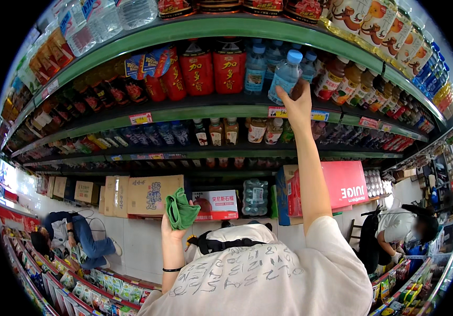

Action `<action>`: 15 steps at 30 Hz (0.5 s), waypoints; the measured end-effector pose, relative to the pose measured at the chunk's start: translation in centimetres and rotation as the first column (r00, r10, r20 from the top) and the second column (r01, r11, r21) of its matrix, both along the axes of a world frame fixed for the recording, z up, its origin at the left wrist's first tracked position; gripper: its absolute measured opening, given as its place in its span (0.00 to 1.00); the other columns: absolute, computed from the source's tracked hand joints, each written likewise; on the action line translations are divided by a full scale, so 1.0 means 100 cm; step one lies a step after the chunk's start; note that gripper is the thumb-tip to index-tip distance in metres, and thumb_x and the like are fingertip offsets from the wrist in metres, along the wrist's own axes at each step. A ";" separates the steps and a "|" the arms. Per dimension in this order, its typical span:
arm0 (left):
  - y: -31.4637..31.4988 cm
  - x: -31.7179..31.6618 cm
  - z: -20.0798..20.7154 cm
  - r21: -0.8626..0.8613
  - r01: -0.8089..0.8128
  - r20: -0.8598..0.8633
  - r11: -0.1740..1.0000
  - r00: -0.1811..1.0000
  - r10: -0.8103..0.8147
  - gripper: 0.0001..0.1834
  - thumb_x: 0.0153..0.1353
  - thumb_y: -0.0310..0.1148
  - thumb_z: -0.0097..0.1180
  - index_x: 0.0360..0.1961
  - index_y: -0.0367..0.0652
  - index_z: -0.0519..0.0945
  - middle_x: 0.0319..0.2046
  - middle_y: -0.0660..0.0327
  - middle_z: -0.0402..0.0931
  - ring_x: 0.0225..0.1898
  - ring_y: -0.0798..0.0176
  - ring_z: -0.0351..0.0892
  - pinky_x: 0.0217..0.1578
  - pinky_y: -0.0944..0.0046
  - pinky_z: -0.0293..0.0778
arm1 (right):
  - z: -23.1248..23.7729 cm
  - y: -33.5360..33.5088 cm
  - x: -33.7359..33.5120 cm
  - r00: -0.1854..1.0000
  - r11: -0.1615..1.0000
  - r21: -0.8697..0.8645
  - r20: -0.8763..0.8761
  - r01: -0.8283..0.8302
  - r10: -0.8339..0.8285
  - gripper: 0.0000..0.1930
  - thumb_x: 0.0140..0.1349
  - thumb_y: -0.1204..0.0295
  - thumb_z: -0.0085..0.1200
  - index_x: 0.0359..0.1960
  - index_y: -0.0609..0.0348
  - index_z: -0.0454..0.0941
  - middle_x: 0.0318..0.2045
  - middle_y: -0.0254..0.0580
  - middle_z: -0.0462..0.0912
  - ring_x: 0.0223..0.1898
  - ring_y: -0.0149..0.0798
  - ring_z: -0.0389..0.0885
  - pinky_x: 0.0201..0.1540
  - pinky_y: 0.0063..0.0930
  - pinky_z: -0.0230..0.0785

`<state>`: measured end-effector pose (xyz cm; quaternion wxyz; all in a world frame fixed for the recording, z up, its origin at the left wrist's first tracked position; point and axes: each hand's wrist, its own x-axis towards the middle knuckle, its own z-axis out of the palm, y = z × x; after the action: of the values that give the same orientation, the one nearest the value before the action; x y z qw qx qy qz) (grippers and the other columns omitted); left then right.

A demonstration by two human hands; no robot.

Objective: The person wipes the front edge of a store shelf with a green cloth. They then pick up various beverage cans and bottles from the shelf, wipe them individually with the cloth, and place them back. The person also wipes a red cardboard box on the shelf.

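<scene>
My right hand (296, 102) reaches up to a shelf and grips a clear blue-capped water bottle (285, 73), tilted a little, at the front of its row. Similar blue-capped bottles (255, 68) stand beside and behind it. Low in front of my body, my left hand (171, 231) is closed around a crumpled green cloth (181, 208). Red drink bottles (229, 71) are left of the water, and juice bottles (334, 76) with light caps are to its right.
Dark shelves with green front edges (210, 111) curve across the view, with price tags along them. Below stand cardboard boxes (155, 192), a red carton (337, 184) and a wrapped bottle pack (255, 197). One person (87, 237) crouches at left, another (400, 231) at right, by low shelves.
</scene>
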<state>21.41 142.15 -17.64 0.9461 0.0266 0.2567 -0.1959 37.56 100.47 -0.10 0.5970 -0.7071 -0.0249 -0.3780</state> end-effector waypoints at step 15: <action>-0.001 -0.001 0.001 0.064 0.038 0.016 0.997 0.999 -0.039 0.18 0.70 0.38 0.44 0.51 0.41 0.81 0.48 0.51 0.81 0.51 0.44 0.78 0.58 0.35 0.71 | -0.017 0.020 0.036 0.888 0.869 -0.215 -0.023 0.445 -0.460 0.39 0.53 0.66 0.73 0.59 0.72 0.60 0.49 0.64 0.79 0.51 0.58 0.80 0.50 0.44 0.72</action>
<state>21.29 142.05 -17.54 0.9430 0.0634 0.2539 -0.2056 41.20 102.43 -1.78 0.4167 -0.7640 0.1248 -0.4766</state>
